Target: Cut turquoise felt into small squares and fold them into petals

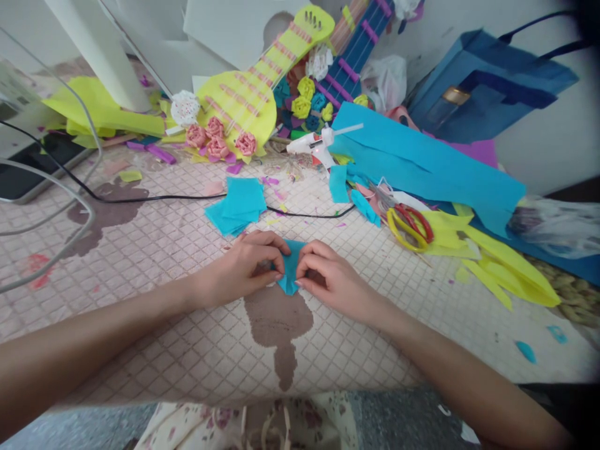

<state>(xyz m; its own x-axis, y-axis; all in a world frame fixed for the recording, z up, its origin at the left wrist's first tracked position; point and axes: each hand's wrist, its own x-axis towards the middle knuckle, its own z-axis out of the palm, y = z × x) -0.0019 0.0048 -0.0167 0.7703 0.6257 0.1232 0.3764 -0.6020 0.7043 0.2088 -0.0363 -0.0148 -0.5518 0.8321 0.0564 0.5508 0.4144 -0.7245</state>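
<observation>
A small piece of blue craft paper (291, 259) is held between my two hands, just above the patterned table cover (187, 350). My left hand (255, 262) pinches its left edge with thumb and fingers. On the opposite edge, my right hand (328, 272) grips it the same way. The paper looks creased and narrows toward its lower end. Just beyond my left hand lies a small stack of blue paper squares (244, 203). Part of the held piece is hidden behind my fingers.
Scissors (407, 226) with red and yellow handles lie at right, near yellow paper (520, 265). A white glue gun (313, 144) stands before a large blue sheet (422, 156). A yellow paper guitar (244, 103) leans at the back. A black cable (164, 198) crosses the table.
</observation>
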